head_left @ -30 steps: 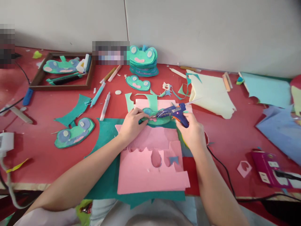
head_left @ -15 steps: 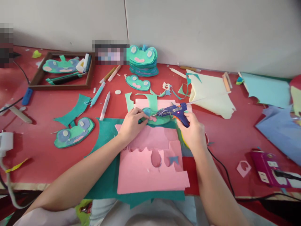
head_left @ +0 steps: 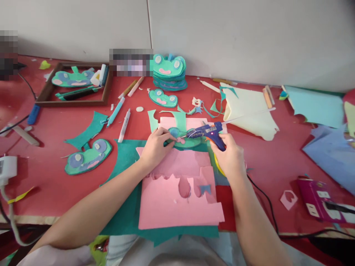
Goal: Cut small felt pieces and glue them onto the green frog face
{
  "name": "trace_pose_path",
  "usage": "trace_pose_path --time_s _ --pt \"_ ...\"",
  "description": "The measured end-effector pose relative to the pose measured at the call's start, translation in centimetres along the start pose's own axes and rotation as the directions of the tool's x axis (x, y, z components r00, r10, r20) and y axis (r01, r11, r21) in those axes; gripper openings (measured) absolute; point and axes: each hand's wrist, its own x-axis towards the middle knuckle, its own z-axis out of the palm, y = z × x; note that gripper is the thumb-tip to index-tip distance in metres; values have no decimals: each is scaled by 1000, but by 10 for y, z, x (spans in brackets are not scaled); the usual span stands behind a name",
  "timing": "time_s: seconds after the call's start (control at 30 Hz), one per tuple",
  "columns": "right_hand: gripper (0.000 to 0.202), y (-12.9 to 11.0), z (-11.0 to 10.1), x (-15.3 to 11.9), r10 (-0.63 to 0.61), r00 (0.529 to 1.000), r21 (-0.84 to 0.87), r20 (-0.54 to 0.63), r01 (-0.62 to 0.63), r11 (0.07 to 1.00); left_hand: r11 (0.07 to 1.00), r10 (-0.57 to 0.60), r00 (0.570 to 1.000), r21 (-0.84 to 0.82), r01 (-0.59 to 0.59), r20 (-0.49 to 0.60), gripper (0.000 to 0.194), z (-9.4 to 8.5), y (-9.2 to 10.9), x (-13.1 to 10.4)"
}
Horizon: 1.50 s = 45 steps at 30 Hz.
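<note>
My right hand is wrapped round the handle of a blue glue gun, with a clear glue stick poking out of its back. The gun's nozzle points left at a small pink felt piece. That piece is pinched at its left end by the fingertips of my left hand. Just behind and beneath it lies a green felt frog face, partly covered by the gun and my fingers. Below both hands a cut pink felt sheet rests on a dark green felt sheet.
Finished frog faces are stacked at the back, and another frog face lies left. A wooden tray stands far left. Markers, felt scraps and pale yellow felt surround the work. A purple power strip sits right; a cord trails nearby.
The glue gun and my right hand have shifted very slightly right and down. My left hand keeps its pinch on the pink piece.
</note>
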Motion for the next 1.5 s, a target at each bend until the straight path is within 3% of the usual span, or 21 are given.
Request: trace_pose_path --time_s 1.5 --pt "28 5 -3 2 38 998 20 55 -39 999 1000 5 1000 -1 -5 6 11 0 -1 0"
